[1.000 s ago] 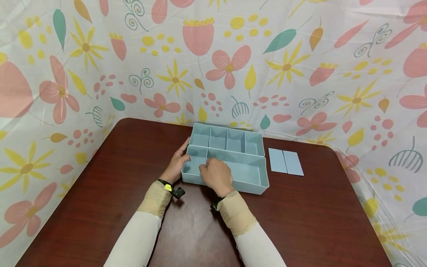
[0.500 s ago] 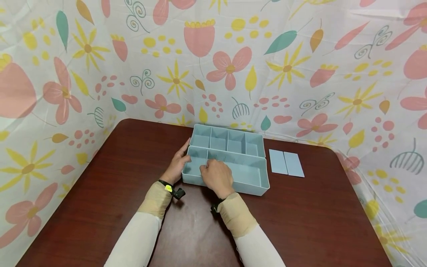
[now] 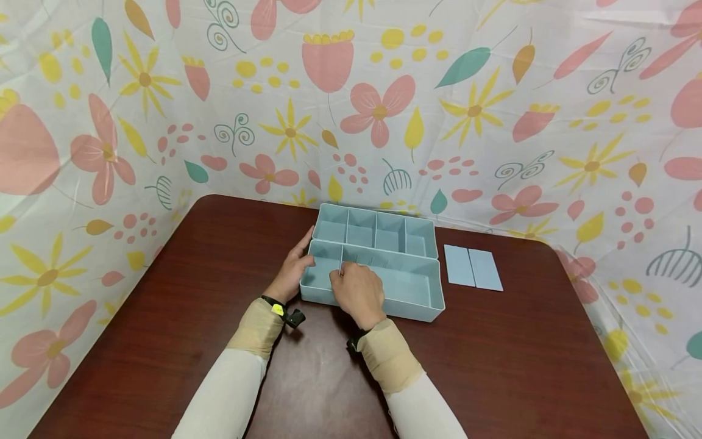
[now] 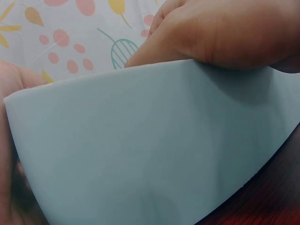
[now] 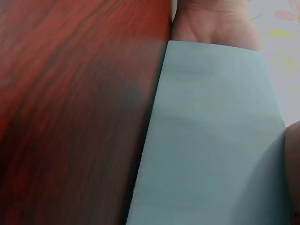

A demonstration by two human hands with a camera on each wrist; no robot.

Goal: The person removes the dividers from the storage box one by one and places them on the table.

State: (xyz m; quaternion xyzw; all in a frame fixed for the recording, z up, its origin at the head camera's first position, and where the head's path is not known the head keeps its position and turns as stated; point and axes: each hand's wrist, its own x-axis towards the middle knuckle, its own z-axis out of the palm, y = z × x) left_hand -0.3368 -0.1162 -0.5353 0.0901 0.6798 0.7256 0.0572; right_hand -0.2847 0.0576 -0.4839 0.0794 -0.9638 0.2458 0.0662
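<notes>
A pale blue plastic storage box [image 3: 408, 283] lies on the table, its long front section joined or set against a rear section [image 3: 361, 228] split into several compartments. My left hand [image 3: 286, 275] grips the front section's left end, thumb over the rim and fingers along the outside. Inside that section, my right hand [image 3: 359, 292] has curled fingers and pinches a thin upright divider [image 3: 341, 252]; the fingertips are mostly hidden. The left wrist view shows the box's outer wall [image 4: 131, 136] with the right hand [image 4: 234, 35] over its rim.
Two flat pale blue panels [image 3: 459, 265] lie side by side on the table, right of the box. The dark red-brown wooden table [image 3: 526, 353] meets a flower-printed cloth [image 3: 378, 79] behind and at both sides. Both wrists carry strapped-on cameras [image 3: 295, 317].
Both hands keep their places on the box and divider. Only the head view has shifted very slightly.
</notes>
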